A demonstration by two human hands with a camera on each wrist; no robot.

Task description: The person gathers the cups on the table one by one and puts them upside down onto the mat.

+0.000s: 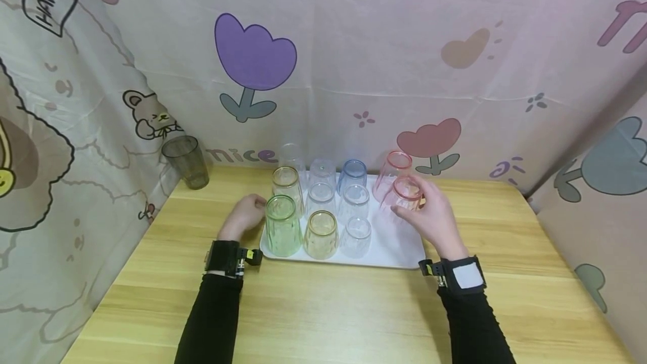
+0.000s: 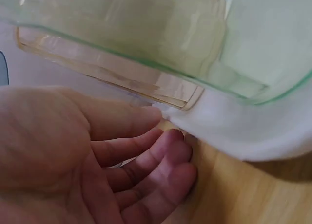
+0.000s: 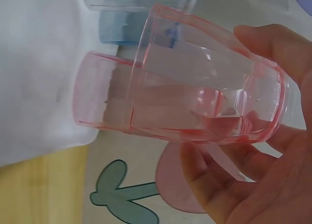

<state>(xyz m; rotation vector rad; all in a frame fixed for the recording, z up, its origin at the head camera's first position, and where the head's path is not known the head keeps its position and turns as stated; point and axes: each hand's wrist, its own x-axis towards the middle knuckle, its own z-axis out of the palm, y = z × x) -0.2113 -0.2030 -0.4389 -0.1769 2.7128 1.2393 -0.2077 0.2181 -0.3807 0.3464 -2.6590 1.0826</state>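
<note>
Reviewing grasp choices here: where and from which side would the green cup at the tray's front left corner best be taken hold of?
Grip the green cup round its side wall near the upturned base, probably from the left, where the left hand rests by the tray. It stands upside down, and the amber cup crowds its right side.

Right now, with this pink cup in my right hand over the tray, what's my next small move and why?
Probably lower the pink cup onto the bare patch of the white tray near your right hand; that side looks free, and your left hand rests at the tray's edge.
</note>
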